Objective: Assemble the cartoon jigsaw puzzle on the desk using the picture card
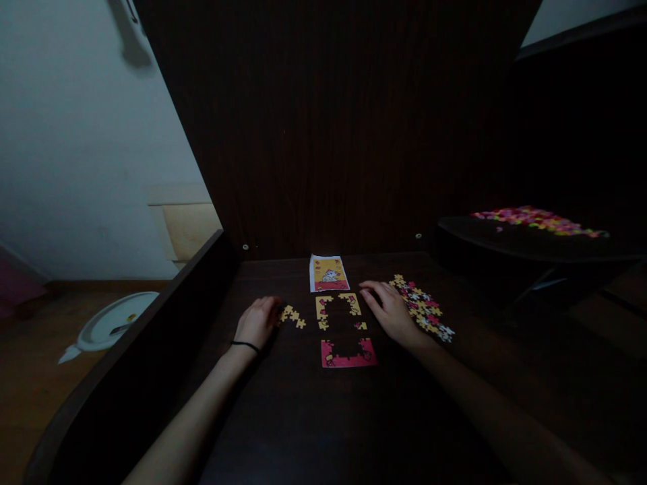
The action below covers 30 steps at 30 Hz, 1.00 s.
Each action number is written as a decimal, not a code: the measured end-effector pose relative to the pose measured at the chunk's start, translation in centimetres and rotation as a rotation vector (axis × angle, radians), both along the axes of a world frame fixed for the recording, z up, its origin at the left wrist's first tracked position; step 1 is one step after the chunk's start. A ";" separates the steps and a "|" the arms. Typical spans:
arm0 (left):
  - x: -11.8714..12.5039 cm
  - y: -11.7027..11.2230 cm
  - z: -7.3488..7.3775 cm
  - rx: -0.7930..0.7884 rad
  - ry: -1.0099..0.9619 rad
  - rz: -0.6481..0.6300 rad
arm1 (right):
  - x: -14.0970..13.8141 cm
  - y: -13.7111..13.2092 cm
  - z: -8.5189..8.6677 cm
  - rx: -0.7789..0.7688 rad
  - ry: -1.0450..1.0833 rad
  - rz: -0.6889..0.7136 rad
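My left hand point(257, 321), with a black band at the wrist, rests on the dark table beside a small group of yellow puzzle pieces point(292, 314). Its fingers curl down and the tips are in shadow, so whether they hold a piece is hidden. Between my hands lies a partly joined puzzle border: a yellow upper section point(322, 310) and a pink lower section point(348, 360) with a gap between them. My right hand point(389, 310) lies just right of the border, fingers loosely bent and apart, no piece visible in them. Beside it spreads a pile of mixed puzzle pieces point(424, 306).
Behind the border lies a reference picture sheet point(328, 275) with a white animal on yellow and pink. A tall dark panel point(333, 135) rises at the back. To the right, a dark shelf point(505, 246) carries many small colourful bits point(540, 219). A raised board point(136, 337) edges the left.
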<state>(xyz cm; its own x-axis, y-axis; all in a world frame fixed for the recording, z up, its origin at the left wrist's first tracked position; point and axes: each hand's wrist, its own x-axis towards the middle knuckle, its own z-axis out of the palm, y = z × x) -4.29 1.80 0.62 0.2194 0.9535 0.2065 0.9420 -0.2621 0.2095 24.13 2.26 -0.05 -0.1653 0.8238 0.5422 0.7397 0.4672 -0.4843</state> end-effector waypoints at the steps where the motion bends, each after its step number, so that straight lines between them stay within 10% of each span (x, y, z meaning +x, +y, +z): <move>1: -0.1 0.1 0.0 0.010 -0.002 0.009 | 0.0 0.0 0.0 0.001 0.001 0.000; 12: 0.3 -0.3 -0.4 0.052 -0.083 -0.293 | -0.1 -0.1 0.0 0.013 -0.009 -0.007; 30: 0.0 0.1 -1.2 0.092 -0.086 -0.325 | 0.1 0.1 0.4 -0.144 -0.188 0.174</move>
